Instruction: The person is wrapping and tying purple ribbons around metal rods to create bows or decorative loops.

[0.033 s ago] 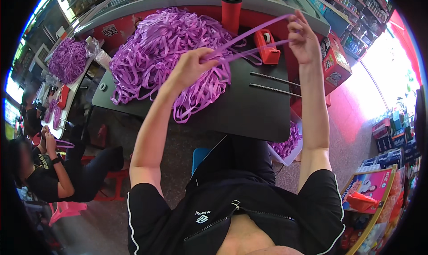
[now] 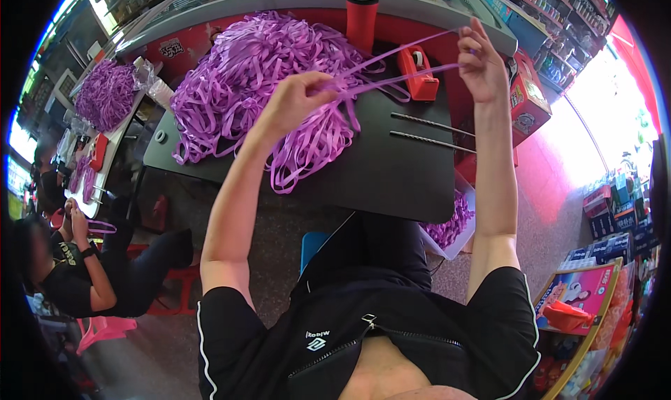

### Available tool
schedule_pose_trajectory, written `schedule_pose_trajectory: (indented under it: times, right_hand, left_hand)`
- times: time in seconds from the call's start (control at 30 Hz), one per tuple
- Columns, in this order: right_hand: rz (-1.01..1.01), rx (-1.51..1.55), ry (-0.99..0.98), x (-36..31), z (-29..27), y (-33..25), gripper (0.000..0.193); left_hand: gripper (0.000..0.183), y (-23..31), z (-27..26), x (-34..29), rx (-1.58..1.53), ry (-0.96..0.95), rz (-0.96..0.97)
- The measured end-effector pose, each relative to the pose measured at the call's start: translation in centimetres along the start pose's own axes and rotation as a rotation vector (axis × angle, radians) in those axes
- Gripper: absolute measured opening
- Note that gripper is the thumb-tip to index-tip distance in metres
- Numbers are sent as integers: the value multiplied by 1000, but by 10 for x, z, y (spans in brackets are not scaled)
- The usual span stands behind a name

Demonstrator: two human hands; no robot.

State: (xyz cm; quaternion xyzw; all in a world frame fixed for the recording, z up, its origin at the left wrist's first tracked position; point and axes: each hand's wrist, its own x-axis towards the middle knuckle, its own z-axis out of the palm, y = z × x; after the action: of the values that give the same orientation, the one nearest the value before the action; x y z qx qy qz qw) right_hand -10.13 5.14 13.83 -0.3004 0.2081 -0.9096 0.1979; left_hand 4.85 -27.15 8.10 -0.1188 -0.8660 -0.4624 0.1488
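A big tangled heap of purple ribbon (image 2: 244, 78) covers the left and middle of the black table (image 2: 391, 183). At the heap's right side my left hand (image 2: 297, 101) pinches a purple ribbon loop (image 2: 402, 82), thumb against fingers. The loop's two strands run taut up and right to my right hand (image 2: 482, 64), whose bent fingers hold the far end above the table's right part. Below the strands lie two thin metal rods (image 2: 426, 140), side by side. A red tape dispenser (image 2: 421, 78) stands just behind the lower strand.
A red tumbler with a black lid (image 2: 362, 19) stands at the table's back. Under the right edge a white bin (image 2: 465, 239) contains purple ribbon. On the left, a seated person (image 2: 84, 267) handles ribbon near another table with a purple pile (image 2: 106, 96).
My right hand has shifted slightly right and down, drawing the ribbon strands tighter and narrower. My left hand has moved a little to the left.
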Motion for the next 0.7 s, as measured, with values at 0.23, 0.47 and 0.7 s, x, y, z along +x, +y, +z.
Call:
schedule_pose_trajectory:
  times: [0.23, 0.47, 0.7]
  right_hand:
    - [36, -159, 37, -39, -8, -19, 31]
    - [-100, 24, -2, -70, -28, -90, 31]
    - [-126, -881, 410, -125, -22, -157, 33]
  left_hand:
    - [20, -1, -34, 20, -137, 5, -91]
    - [26, -33, -79, 25, -11, 95, 76]
    - [33, -61, -83, 21, 612, 0, -153]
